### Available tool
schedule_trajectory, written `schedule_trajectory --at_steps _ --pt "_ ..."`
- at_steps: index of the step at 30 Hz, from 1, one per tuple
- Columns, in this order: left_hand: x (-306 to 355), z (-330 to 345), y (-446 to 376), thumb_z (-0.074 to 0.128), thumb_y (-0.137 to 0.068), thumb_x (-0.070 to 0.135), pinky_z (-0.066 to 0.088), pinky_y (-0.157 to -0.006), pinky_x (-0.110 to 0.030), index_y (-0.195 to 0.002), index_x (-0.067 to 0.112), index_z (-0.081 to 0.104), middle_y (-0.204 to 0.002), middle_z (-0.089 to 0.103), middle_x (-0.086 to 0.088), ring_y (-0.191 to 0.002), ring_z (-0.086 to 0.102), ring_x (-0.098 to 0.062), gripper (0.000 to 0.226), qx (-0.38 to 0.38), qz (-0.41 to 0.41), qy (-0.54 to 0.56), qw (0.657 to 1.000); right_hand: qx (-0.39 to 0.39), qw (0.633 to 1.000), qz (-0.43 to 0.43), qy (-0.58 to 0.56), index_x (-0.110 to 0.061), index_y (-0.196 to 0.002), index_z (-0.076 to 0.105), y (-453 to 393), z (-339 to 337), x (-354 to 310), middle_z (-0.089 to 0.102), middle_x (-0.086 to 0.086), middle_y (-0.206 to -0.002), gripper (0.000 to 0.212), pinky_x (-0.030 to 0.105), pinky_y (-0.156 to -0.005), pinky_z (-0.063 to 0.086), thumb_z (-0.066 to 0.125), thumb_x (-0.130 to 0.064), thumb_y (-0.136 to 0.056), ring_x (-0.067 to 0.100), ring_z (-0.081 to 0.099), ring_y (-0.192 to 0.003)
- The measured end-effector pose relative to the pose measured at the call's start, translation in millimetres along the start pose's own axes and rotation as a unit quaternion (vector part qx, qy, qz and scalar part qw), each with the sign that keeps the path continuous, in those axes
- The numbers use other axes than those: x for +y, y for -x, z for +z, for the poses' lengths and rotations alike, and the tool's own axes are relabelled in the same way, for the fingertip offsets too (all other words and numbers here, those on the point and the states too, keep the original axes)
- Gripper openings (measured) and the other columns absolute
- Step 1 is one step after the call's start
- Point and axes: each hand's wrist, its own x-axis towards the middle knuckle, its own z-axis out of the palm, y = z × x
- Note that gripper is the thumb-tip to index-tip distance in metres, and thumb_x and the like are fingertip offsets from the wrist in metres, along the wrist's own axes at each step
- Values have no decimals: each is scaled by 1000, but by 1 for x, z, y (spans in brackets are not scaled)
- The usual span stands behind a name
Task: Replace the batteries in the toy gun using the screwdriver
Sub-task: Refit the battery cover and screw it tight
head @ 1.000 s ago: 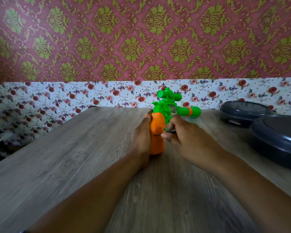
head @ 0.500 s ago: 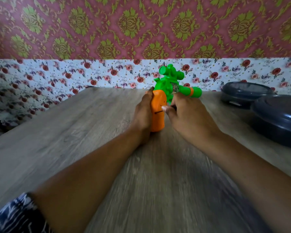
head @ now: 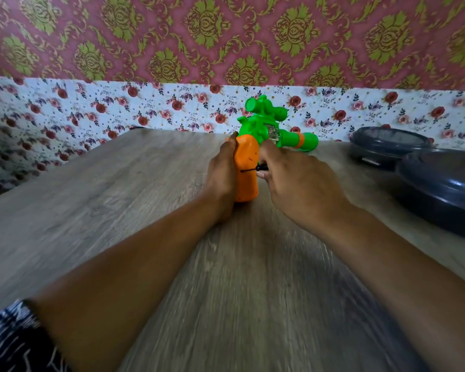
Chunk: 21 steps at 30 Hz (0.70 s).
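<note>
A toy gun (head: 266, 130) with a green body and an orange grip stands on the wooden table (head: 118, 197), barrel pointing right. My left hand (head: 222, 178) clasps the orange grip from the left. My right hand (head: 295, 183) is closed around a small black screwdriver (head: 253, 169). Its thin shaft lies across the orange grip with the tip against the plastic. Most of the screwdriver's handle is hidden in my fingers.
Two dark grey lidded containers sit at the right, one at the back (head: 387, 146) and a larger one nearer (head: 446, 189). A floral-papered wall (head: 145, 108) bounds the table's far edge. A patterned sleeve (head: 16, 342) shows at the bottom left.
The view shifted as my head moved. My hands stay on the toy gun, and the screwdriver's shaft now shows more plainly against the orange grip.
</note>
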Motion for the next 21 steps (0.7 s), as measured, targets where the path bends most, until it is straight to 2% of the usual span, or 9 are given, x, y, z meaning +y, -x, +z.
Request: schedule_trajectory --at_steps 2,5,7,8,10,13,17,19,21 --pt "5 1 7 37 -84 60 42 -102 -53 -98 27 66 -109 69 -9 -107 63 -27 46 -18 4 15 1000 33 997 -65 35 -21 -120 35 -1 1 2 59 9 -101 31 35 -51 33 46 -13 -93 39 61 -72" --pt "4 2 7 27 -98 47 47 -97 -41 -85 32 58 -92 65 6 -93 62 -14 37 -27 11 25 999 45 990 -123 50 -21 -108 40 -3 1 6 58 8 -85 37 27 -40 32 61 -7 -81 34 57 -51" --pt "4 0 8 28 -98 49 47 -92 -37 -86 31 58 -89 64 7 -89 61 -12 37 -25 15 16 999 59 988 -137 47 -15 -97 50 -3 3 8 60 6 -76 27 26 -40 32 65 -6 -76 32 58 -50" --pt "6 0 10 30 -95 53 48 -95 -41 -94 27 62 -95 67 1 -93 63 -16 41 -27 15 12 999 69 988 -131 35 -13 -92 53 -2 3 6 61 7 -72 21 26 -41 33 65 -8 -76 32 58 -50" --pt "4 1 10 35 -82 64 44 -100 -53 -110 19 63 -110 67 -14 -105 63 -29 60 -29 9 0 1000 81 994 -77 -5 -10 -87 57 -1 4 2 62 9 -65 11 27 -43 34 60 -17 -80 33 58 -49" --pt "-3 2 3 40 -70 72 42 -102 -54 -118 21 61 -120 64 -14 -112 61 -30 73 -12 7 -21 1000 83 997 4 -2 -9 -87 60 2 9 -6 62 15 -58 18 27 -45 28 56 -26 -82 36 59 -47" --pt "1 3 9 40 -70 74 39 -105 -51 -136 33 46 -135 56 -7 -118 57 -24 78 -16 27 -46 998 51 991 95 -85 -13 -101 55 0 6 -16 66 15 -89 22 33 -60 34 47 -31 -92 36 61 -84" --pt "6 5 13 36 -75 69 38 -107 -49 -139 37 43 -140 51 -4 -121 54 -22 72 -4 35 -56 998 37 972 169 -160 -14 -88 57 -2 8 -12 67 13 -84 21 33 -68 46 50 -33 -90 32 63 -82" --pt "9 7 18 34 -81 64 39 -106 -49 -138 36 42 -139 52 -5 -121 54 -23 64 -5 50 -75 996 34 941 232 -244 -18 -66 52 -5 10 -9 66 11 -68 25 38 -73 53 54 -34 -86 30 64 -70"
